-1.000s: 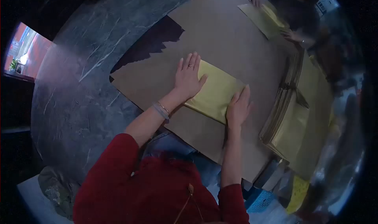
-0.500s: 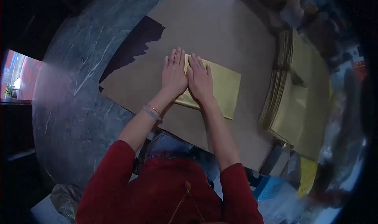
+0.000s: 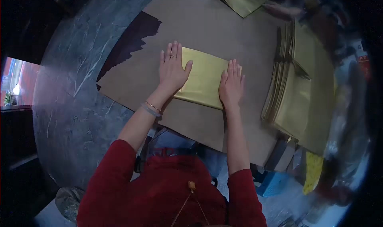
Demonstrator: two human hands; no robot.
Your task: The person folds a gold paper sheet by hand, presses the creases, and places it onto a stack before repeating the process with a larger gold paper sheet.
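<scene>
A folded sheet of shiny gold paper lies flat on a brown cardboard sheet. My left hand rests flat along its left edge, fingers straight and thumb spread onto the gold surface. Over the right edge lies my right hand, its fingers stretched out and pointing away from me. Each hand is open and grips nothing; both appear to press on the paper. What lies under the palms is hidden.
The cardboard sheet covers much of a grey marbled table. To the right stands a thick stack of folded gold paper. Another person's hand, blurred, is near more gold paper at the far side.
My right hand has slid right across the gold paper, from beside my left hand to the right edge. My left hand stays at the left edge. Gold paper has appeared at the far side.
</scene>
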